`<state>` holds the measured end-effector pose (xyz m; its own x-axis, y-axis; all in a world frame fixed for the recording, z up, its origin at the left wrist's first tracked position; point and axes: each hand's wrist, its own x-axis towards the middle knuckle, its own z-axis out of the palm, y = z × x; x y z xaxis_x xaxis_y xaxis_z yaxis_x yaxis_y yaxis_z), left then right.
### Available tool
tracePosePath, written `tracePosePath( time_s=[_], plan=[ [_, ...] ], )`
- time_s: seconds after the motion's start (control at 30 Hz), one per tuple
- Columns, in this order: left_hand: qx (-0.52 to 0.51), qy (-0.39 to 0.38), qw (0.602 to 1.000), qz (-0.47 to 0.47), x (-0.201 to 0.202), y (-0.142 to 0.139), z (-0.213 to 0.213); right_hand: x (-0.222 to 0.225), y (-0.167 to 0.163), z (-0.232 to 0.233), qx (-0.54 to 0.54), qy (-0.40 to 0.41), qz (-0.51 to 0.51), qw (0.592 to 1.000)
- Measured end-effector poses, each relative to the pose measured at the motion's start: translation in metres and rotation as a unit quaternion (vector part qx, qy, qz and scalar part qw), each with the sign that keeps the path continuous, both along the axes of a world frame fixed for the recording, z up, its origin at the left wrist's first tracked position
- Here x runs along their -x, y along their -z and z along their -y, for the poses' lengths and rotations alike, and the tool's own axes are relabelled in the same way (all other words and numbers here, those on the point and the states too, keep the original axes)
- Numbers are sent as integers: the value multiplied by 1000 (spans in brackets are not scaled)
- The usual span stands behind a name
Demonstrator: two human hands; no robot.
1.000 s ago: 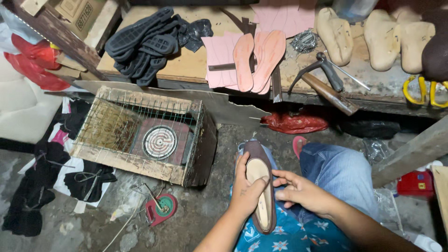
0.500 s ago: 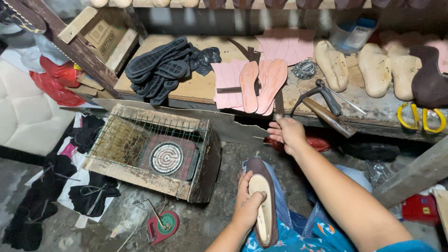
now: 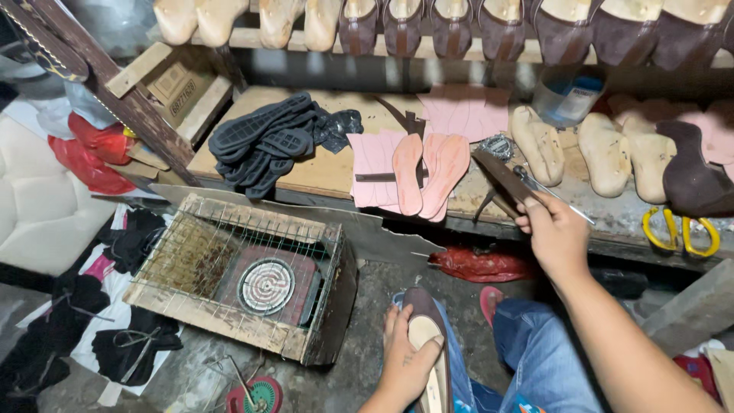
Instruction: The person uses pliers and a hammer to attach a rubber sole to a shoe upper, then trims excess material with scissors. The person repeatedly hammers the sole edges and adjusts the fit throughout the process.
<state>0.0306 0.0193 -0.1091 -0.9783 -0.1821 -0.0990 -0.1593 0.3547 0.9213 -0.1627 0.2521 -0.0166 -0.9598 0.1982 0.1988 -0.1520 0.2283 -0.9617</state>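
At the workbench edge, right hand (image 3: 556,233) is clamped round a hammer (image 3: 501,177) handle, while left hand (image 3: 407,357) grips a dark shoe (image 3: 425,336) (sole up) on the knee.

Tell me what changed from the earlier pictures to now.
The right hand left the shoe on the lap, reached up to the workbench and closed its grip on the hammer, lifting its handle. The left hand stayed holding the shoe, sole side up. The wire-covered heater box and the pink soles on the bench did not move.
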Motion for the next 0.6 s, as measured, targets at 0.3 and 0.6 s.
tracePosePath(
  time_s=[0.3,0.6],
  plan=[
    [97,32,947,-304,11,-94,-17,-160,-20,26,-61,-90,-102,989],
    [-344,16,935,-88,10,-95,-14,-162,-30,19,-315,-191,-258,893]
  ],
)
